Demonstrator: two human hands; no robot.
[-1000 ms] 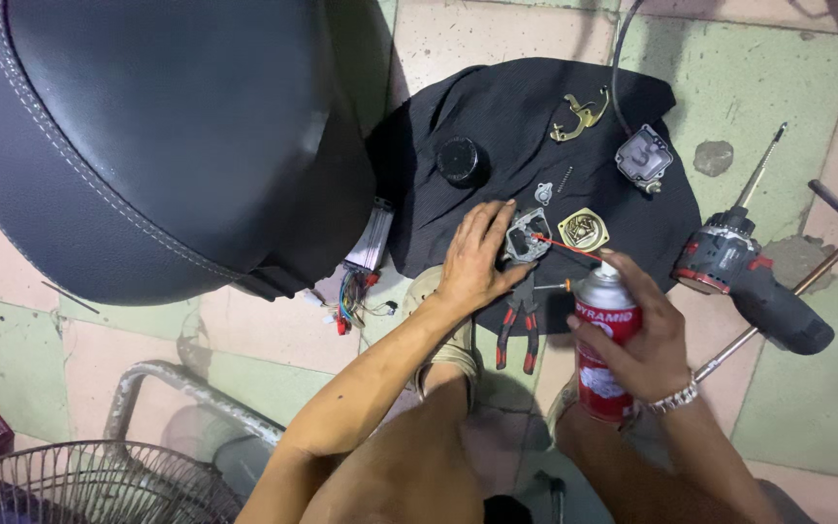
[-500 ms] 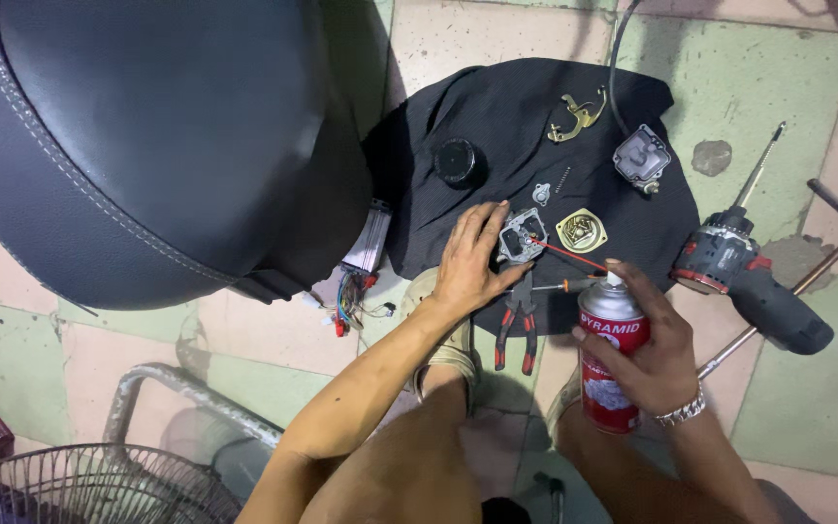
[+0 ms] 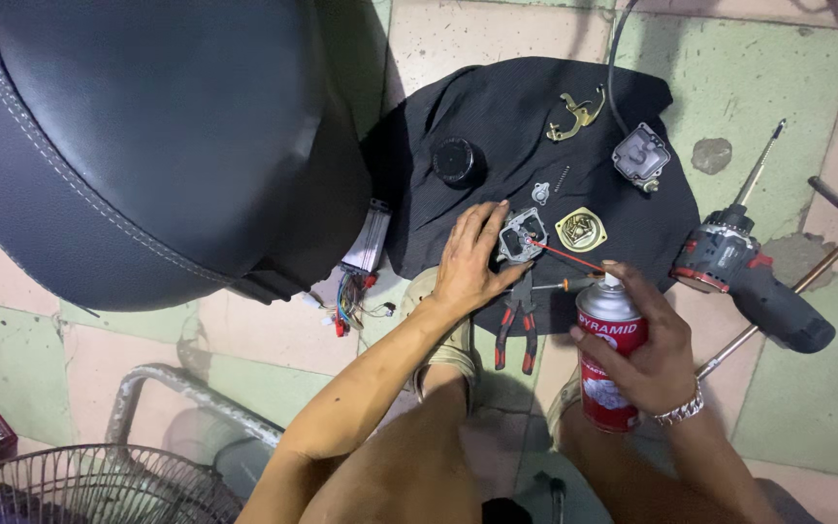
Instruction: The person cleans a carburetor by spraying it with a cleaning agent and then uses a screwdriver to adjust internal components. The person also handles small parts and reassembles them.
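The left hand [image 3: 472, 260] lies flat on the black cloth [image 3: 497, 126] near its near edge, fingers spread and steadying a small grey metal part [image 3: 522, 236] — thumb and forefinger pinch its sides. The right hand [image 3: 644, 351] is wrapped around a red spray can [image 3: 605, 361] just off the cloth's near edge, forefinger on the nozzle; the can's thin red straw [image 3: 563, 256] runs up to the metal part. Red-handled pliers [image 3: 516, 330] lie at the near edge, just beside the left hand. Toward the cloth's middle sits a round brass cover [image 3: 580, 229]; farther back, a black cap [image 3: 458, 161], a brass bracket [image 3: 574, 112] and a grey housing [image 3: 641, 157]. A cordless drill [image 3: 744, 267] lies on the tiled floor off the cloth's right edge — a black seat [image 3: 138, 126] stands off its left.
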